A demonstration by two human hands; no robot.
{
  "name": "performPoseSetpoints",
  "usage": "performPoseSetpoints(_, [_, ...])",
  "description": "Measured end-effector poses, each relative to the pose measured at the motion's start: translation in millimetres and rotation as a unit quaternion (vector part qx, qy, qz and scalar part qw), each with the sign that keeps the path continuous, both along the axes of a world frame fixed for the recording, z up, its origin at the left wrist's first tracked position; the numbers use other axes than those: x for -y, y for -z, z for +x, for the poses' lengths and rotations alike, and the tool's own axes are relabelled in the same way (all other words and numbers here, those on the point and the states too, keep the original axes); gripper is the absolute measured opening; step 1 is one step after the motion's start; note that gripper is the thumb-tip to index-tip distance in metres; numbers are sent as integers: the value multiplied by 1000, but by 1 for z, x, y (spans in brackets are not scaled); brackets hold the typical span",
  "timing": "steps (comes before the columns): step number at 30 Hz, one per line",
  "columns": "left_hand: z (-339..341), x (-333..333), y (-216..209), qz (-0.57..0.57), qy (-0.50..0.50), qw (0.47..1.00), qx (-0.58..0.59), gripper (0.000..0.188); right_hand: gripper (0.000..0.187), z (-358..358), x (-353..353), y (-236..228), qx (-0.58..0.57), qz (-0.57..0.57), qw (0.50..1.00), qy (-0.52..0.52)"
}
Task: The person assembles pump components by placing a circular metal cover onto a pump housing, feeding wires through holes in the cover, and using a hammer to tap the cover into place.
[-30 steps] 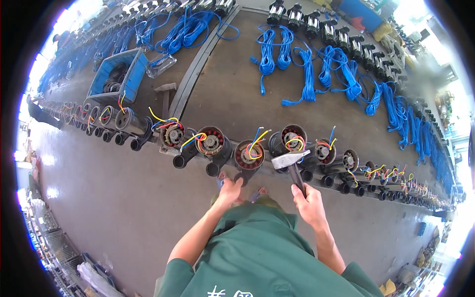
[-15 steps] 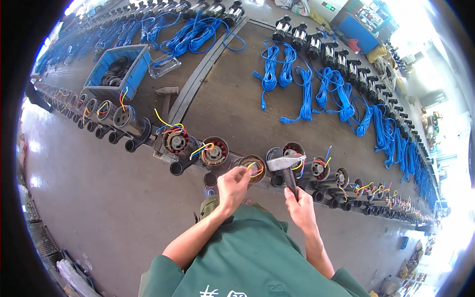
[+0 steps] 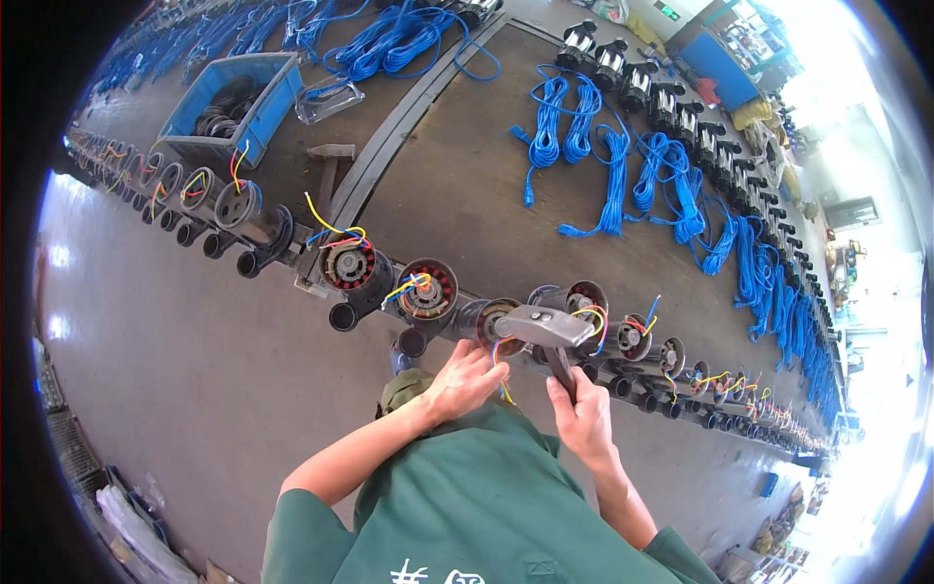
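My right hand (image 3: 584, 420) is wrapped round the dark handle of a hammer (image 3: 548, 327). The grey hammer head hovers over the edge of a round motor housing (image 3: 470, 319) at the table's near edge, covering part of its opening. Thin coloured wires (image 3: 497, 352) come out of that housing and bend down toward me. My left hand (image 3: 463, 383) is closed just below the rim, its fingertips pinching these wires, with a yellow end showing beneath. To the left stands another motor housing (image 3: 428, 292) with red-wound coils and coiled wires on top.
A long row of similar housings (image 3: 348, 268) lines the table edge on both sides. Bundled blue cables (image 3: 615, 180) and black-and-silver motor parts (image 3: 637, 86) lie across the table (image 3: 457, 185). A blue crate (image 3: 277, 102) holds black rings, and a second hammer (image 3: 331, 165) lies near it.
My left hand has drawn the wires out of the housing's mouth and down over its near rim. The hammer in my right hand has shifted slightly left, over the housing.
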State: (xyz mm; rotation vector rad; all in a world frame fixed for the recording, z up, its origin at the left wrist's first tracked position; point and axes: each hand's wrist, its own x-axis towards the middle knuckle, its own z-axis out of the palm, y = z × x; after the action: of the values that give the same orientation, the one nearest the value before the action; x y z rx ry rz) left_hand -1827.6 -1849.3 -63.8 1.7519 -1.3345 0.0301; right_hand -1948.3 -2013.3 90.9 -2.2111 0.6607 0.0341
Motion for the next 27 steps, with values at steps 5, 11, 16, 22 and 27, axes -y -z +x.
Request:
performPoseSetpoints(5, [-4,2,-5,29,-13,999,-25,30,36,-6,15,65,-42,-65,996,-36])
performPoseSetpoints(11, [-2,1,-6,-1,-26,999,-36,34,28,10,14,-4,21,16,1000,-4])
performPoseSetpoints(16, [-8,10,-6,10,-37,999,-31,31,33,-7,19,81,-5,-83,994,-68])
performPoseSetpoints(22, [-15,6,-5,23,-56,998,-28,33,36,15,10,8,-5,0,1000,-30])
performPoseSetpoints(27, [-17,6,-10,4,-56,997,-45,32,29,0,6,33,62,-40,997,-20])
